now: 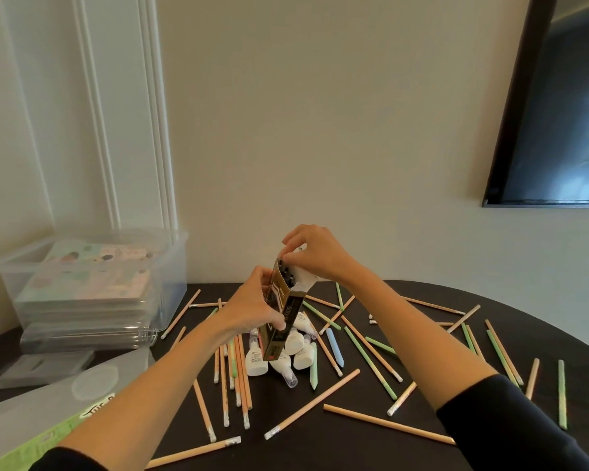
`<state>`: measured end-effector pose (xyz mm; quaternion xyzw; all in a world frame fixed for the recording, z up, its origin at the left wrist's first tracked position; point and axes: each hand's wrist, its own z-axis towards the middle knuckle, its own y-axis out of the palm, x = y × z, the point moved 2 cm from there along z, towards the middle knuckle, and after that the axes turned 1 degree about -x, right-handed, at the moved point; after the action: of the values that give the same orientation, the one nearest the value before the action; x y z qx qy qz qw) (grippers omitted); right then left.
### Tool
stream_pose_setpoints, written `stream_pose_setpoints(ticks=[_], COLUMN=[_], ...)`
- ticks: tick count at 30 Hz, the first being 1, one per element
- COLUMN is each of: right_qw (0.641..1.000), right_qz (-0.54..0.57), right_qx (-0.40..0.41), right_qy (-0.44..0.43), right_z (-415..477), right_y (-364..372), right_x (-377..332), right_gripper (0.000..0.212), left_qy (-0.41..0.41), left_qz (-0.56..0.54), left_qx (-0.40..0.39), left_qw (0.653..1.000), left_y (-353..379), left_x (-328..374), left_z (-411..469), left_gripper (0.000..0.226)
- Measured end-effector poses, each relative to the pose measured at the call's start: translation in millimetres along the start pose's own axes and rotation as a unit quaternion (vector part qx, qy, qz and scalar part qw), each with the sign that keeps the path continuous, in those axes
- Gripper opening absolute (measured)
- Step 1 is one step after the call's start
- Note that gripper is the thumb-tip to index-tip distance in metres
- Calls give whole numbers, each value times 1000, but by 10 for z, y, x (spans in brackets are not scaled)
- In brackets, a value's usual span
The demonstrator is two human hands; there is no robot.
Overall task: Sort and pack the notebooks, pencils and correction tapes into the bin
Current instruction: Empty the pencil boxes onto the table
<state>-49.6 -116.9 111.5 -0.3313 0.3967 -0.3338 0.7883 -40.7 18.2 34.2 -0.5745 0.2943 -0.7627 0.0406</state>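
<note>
The black-and-gold cardboard box (pixel 281 321) carries print too blurred to read and dark contents at its open top too indistinct to name; the left hand (pixel 252 307) covers its near side, and the fingers (pixel 289 257) of the right hand (pixel 315 254) hide part of its white flap. The pile of white correction tapes (pixel 303 356) is partly hidden behind the box. The patterned notebooks (pixel 92 283) show only hazily through the clear plastic bin (pixel 170 246), while the dark framed screen (pixel 558 113) and the grey lid with a green label (pixel 48 416) are cut off at the right and lower-left edges.
</note>
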Motion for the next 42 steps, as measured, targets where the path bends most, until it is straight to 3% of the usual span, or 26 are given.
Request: stream_pose_setpoints(ticks=[10, 13, 15, 19, 25, 31, 38, 42], right_qw=[992, 986, 949, 919, 872, 863, 833, 838], right_qz=[9, 139, 280, 332, 446, 472, 508, 488], right_qx=[-115, -27, 30, -41, -104, -96, -78, -62], right_qy=[58, 88, 138, 206, 171, 150, 203, 237], right_z=[-4, -85, -173, -427, -632, -627, -524, -478], right_y=[66, 53, 62, 202, 459, 560, 632, 641], right_x=[34, 126, 250, 430, 434, 376, 298, 269], right_gripper=[19, 19, 21, 23, 27, 26, 21, 17], left_qy=[-15, -26, -26, -22, 2, 57, 98, 103], left_qz=[52, 38, 32, 49, 72, 80, 95, 80], left_qx=[5, 32, 57, 136, 190, 230, 262, 262], left_qw=[999, 998, 998, 989, 979, 968, 955, 956], left_y=[94, 105, 108, 136, 281, 241, 182, 163], left_x=[-38, -88, -115, -154, -221, -252, -294, -323], left_z=[-36, -61, -83, -140, -243, -363, -450, -431], left_gripper=[69, 71, 75, 82, 90, 77, 76, 76])
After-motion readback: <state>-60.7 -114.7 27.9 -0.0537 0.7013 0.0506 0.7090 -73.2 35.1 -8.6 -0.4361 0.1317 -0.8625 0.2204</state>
